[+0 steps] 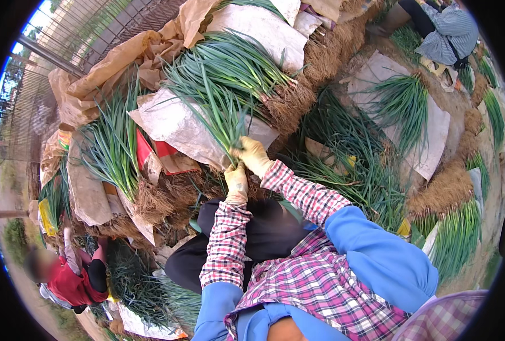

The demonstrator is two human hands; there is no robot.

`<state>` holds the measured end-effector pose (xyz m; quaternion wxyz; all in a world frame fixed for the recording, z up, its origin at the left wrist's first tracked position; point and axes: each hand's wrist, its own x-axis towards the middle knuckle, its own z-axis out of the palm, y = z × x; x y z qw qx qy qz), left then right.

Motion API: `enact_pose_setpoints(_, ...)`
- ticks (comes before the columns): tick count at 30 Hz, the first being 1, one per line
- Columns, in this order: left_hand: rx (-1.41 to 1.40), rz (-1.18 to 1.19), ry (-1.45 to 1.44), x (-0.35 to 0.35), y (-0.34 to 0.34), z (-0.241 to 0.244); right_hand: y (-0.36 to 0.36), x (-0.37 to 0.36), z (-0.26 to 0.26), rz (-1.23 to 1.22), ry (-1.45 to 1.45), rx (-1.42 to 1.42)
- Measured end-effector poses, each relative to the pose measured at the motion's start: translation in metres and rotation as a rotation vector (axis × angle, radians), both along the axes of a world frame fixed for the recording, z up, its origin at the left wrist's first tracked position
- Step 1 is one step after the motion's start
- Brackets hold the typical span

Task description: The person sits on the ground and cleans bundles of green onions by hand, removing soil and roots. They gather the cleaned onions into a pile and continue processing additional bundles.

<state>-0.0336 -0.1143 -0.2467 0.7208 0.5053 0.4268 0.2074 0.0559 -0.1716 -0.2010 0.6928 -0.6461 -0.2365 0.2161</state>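
Observation:
My left hand [236, 182], in a pale yellow glove, grips a small bunch of green onions [219, 128] low on the stems. My right hand [253, 156], gloved alike and a little blurred, closes on the same bunch just above it. The leaves point up and away from me; the roots are hidden by my hands and lap. Directly beyond lies a pale paper sheet [184, 123]. On the stack behind it rests a large pile of green onions [235, 64], its brown roots [291, 104] towards the right.
Left of me lies another rooted green onion bunch [120, 145]. Loose green leaves [355, 149] cover the ground at right, near a bunch on a paper sheet [438, 132]. A person in red [75, 281] is at lower left, another person [446, 34] at upper right. Wire fencing [26, 102] stands at left.

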Motion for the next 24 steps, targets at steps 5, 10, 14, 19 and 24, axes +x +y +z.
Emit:
enact_pose_setpoints(5,-0.436,0.074,-0.371,-0.017,0.010,-0.027,-0.024,0.003,0.012,0.323,-0.979,0.026)
enact_pose_setpoints(10,-0.009,-0.200,-0.431,-0.021,0.015,-0.031,-0.029,-0.003,0.025,0.251,-0.676,0.334)
enact_pose_setpoints(14,0.208,-0.169,-0.004,0.008,-0.015,0.018,-0.032,0.005,0.006,-0.287,0.624,0.402)
enact_pose_setpoints(19,-0.243,-0.174,-0.523,-0.007,-0.008,0.037,-0.050,-0.023,0.034,0.025,-0.678,0.257)
enact_pose_setpoints(24,-0.132,-0.168,-0.075,-0.007,-0.004,0.042,-0.096,0.037,0.017,0.030,-0.426,-0.196)
